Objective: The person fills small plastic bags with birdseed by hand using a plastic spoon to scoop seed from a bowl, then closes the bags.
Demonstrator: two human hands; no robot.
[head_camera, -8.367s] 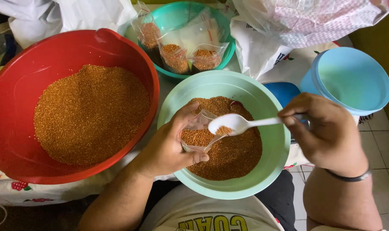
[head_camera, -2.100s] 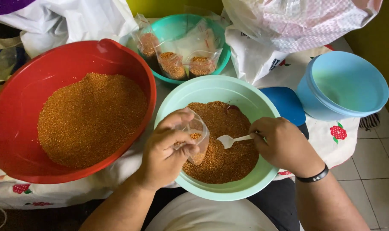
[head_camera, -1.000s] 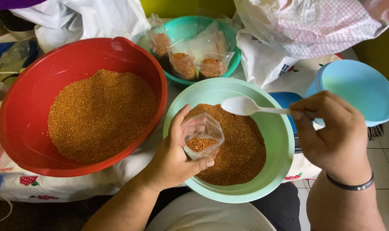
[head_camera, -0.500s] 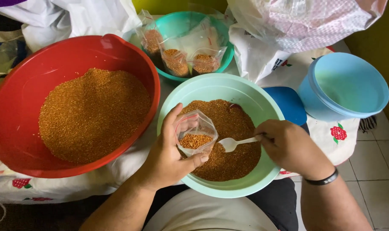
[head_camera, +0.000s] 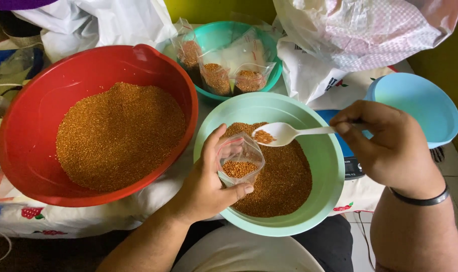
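Okay, quick pass on this moment.
small bag: clear plastic bag (head_camera: 240, 162), mouth up and spread open, a low layer of orange-brown grain in the bottom; held right over the mint-green bowl (head_camera: 319, 151), so any spill would likely drop back onto the grain there.
left hand: left hand (head_camera: 208, 184) cups the bag from the side and below, thumb across the front, fingers (head_camera: 220, 142) curled round the back edge; closed on it, apparently to keep the mouth wide and upright.
spoon: white plastic spoon (head_camera: 284, 133), small heap of grain in its bowl, tip just beside the bag mouth, a bit above it; held level, probably so the load stays on.
right hand: right hand (head_camera: 385, 146) pinches the handle end, fingers closed tight round it; dark band (head_camera: 420, 199) on the wrist.
grain in green bowl: mound (head_camera: 284, 181) under bag and spoon, right at the person's lap.
red bowl: big red bowl (head_camera: 32, 126) to the left, touching the green bowl's rim, with a far larger heap of the same grain (head_camera: 119, 135); reads as bulk stock.
teal bowl: further back (head_camera: 224, 38), holds several small filled bags (head_camera: 216, 76) standing upright, packed close.
blue bowl: light blue, right (head_camera: 420, 108), nothing seen inside.
dark device: partly hidden between the green and blue bowls (head_camera: 352, 166); cannot tell what it is.
big bags: white and checked plastic bags (head_camera: 360, 30) behind.
worktop: cloth with a flower print (head_camera: 62, 221) under the bowls.
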